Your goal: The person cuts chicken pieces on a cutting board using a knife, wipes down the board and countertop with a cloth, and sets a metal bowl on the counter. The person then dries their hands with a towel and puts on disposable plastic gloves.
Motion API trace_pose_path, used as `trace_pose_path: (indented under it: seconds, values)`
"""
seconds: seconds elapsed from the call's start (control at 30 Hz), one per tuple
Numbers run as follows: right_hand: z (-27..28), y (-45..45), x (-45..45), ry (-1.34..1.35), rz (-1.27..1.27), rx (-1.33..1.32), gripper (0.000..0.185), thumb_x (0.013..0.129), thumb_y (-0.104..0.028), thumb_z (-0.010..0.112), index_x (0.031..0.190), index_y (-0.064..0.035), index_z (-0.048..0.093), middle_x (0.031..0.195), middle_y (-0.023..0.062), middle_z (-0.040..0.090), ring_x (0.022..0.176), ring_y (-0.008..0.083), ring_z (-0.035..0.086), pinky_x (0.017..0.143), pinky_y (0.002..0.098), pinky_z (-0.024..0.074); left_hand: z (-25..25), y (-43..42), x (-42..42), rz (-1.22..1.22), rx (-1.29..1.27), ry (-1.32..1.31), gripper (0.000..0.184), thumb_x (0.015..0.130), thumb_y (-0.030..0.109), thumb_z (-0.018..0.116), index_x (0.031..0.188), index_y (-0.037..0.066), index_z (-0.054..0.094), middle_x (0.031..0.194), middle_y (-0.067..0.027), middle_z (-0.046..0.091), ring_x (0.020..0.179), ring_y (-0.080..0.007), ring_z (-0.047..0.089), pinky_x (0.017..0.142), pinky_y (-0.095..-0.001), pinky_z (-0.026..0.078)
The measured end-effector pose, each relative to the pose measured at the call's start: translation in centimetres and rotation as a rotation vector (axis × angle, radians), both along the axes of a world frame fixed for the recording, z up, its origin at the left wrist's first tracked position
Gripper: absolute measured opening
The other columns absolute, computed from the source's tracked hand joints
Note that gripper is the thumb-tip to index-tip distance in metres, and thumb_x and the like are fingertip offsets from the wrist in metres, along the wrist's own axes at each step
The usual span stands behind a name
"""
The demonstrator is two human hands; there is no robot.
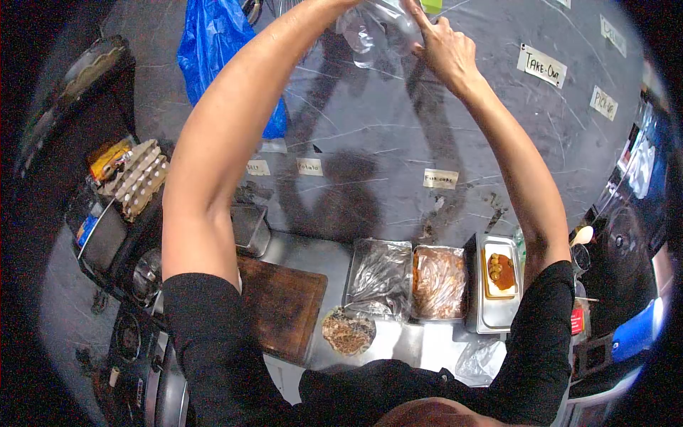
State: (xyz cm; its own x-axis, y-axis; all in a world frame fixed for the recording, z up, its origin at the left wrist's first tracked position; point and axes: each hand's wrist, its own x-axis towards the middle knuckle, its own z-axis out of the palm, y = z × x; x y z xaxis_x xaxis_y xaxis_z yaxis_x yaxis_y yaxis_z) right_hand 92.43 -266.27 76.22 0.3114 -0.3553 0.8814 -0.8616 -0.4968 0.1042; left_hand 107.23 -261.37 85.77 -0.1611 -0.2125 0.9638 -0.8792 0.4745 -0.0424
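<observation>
Both my arms reach up along the dark wall. Only the left forearm (pixel 284 43) and wrist show; my left hand is cut off by the top edge. My right hand (pixel 449 51) is beside some clear plastic (pixel 363 39) hanging at the top of the wall. Its index finger stretches upward and its thumb stands apart. Whether the fingertips touch the plastic is unclear. A bright green item (pixel 432 6) shows just above that hand. Left of the plastic, behind my left arm, hangs a blue plastic bag (pixel 213 46).
On the steel counter below are a wooden cutting board (pixel 284 306), plastic-covered trays (pixel 440 281), a steel container (pixel 498 313) and a round pile of crumbly food (pixel 348 331). An egg carton (pixel 139 178) sits left. Paper labels (pixel 542 65) are stuck to the wall.
</observation>
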Motion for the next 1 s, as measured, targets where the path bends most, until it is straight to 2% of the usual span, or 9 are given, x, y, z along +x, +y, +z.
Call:
trace_pose_path:
  seconds: [0.17, 0.33, 0.43, 0.53, 0.57, 0.7, 0.8, 0.87, 1.0]
  values:
    - [0.0, -0.1, 0.5, -0.061, 0.045, -0.029, 0.078, 0.075, -0.016, 0.058, 0.139, -0.0330, 0.017, 0.082, 0.0224, 0.058, 0.068, 0.0395, 0.060, 0.059, 0.0484, 0.0486, -0.5, -0.3, -0.3, 0.006, -0.006, -0.041, 0.029, 0.072, 0.035, 0.065, 0.082, 0.007, 0.068, 0.088, -0.0182, 0.061, 0.084, -0.0321, 0.059, 0.076, -0.0392, 0.046]
    - [1.2, -4.0, 0.9, -0.112, 0.003, -0.027, 0.046, 0.076, -0.018, 0.054, 0.121, -0.0196, 0.045, 0.077, 0.0219, 0.061, 0.071, 0.0389, 0.061, 0.060, 0.0488, 0.0483, -1.3, -1.0, -0.8, -0.058, -0.034, -0.105, 0.028, 0.073, 0.034, 0.064, 0.081, 0.008, 0.068, 0.082, -0.0167, 0.063, 0.085, -0.0313, 0.059, 0.075, -0.0396, 0.046]
    - [1.2, -4.9, 0.6, -0.046, 0.060, -0.060, 0.032, 0.076, -0.021, 0.055, 0.107, -0.0136, 0.054, 0.076, 0.0223, 0.061, 0.071, 0.0369, 0.062, 0.060, 0.0479, 0.0482, -3.4, -0.8, -1.4, -0.038, 0.103, -0.022, 0.027, 0.075, 0.031, 0.062, 0.083, 0.005, 0.068, 0.091, -0.0210, 0.059, 0.086, -0.0333, 0.058, 0.076, -0.0408, 0.045]
    - [1.7, -3.9, 0.4, -0.036, 0.087, -0.032, 0.041, 0.076, -0.021, 0.055, 0.114, -0.0152, 0.043, 0.075, 0.0224, 0.061, 0.069, 0.0372, 0.061, 0.059, 0.0479, 0.0479, -6.3, 0.0, -2.1, -0.059, 0.200, -0.024, 0.030, 0.075, 0.031, 0.062, 0.085, 0.004, 0.068, 0.096, -0.0228, 0.058, 0.088, -0.0359, 0.058, 0.078, -0.0405, 0.045]
    - [1.7, -3.3, 0.4, -0.040, 0.089, -0.011, 0.044, 0.076, -0.022, 0.055, 0.117, -0.0158, 0.039, 0.075, 0.0224, 0.061, 0.068, 0.0373, 0.061, 0.059, 0.0479, 0.0478, -7.0, 0.7, -1.8, -0.061, 0.060, -0.231, 0.030, 0.077, 0.033, 0.063, 0.083, 0.004, 0.065, 0.082, -0.0172, 0.062, 0.077, -0.0311, 0.061, 0.069, -0.0385, 0.048]
    - [1.7, -0.9, 0.0, -0.054, 0.084, 0.040, 0.059, 0.076, -0.023, 0.055, 0.126, -0.0180, 0.025, 0.074, 0.0225, 0.061, 0.066, 0.0377, 0.061, 0.057, 0.0480, 0.0473, -13.2, 6.9, -2.4, -0.229, 0.280, -0.221, 0.024, 0.080, 0.027, 0.062, 0.077, 0.003, 0.062, 0.077, -0.0116, 0.061, 0.066, -0.0223, 0.058, 0.063, -0.0318, 0.045]
    - [1.4, -0.4, 0.0, -0.061, 0.050, 0.060, 0.071, 0.075, -0.024, 0.055, 0.133, -0.0196, 0.014, 0.073, 0.0225, 0.061, 0.064, 0.0380, 0.060, 0.057, 0.0481, 0.0470, -15.2, 9.5, -0.2, -0.253, 0.137, 0.089, 0.024, 0.084, 0.025, 0.057, 0.077, 0.002, 0.060, 0.066, -0.0136, 0.060, 0.060, -0.0287, 0.059, 0.057, -0.0356, 0.045]
    - [1.0, -0.4, 0.0, -0.065, 0.013, 0.066, 0.079, 0.075, -0.024, 0.056, 0.137, -0.0207, 0.007, 0.073, 0.0225, 0.061, 0.063, 0.0382, 0.060, 0.056, 0.0481, 0.0468, -15.6, 10.5, 2.8, -0.278, 0.309, 0.440, 0.025, 0.088, 0.025, 0.053, 0.081, 0.002, 0.058, 0.062, -0.0075, 0.058, 0.058, -0.0178, 0.057, 0.055, -0.0302, 0.044]
    - [-0.7, -1.6, 0.0, 0.006, -0.063, -0.033, 0.086, 0.075, -0.025, 0.055, 0.142, -0.0216, 0.001, 0.072, 0.0230, 0.061, 0.061, 0.0392, 0.059, 0.057, 0.0493, 0.0471, -17.5, 11.6, 8.4, -0.174, 0.217, 0.628, 0.028, 0.089, 0.030, 0.054, 0.080, 0.004, 0.056, 0.056, -0.0011, 0.052, 0.052, -0.0069, 0.053, 0.045, -0.0247, 0.042]
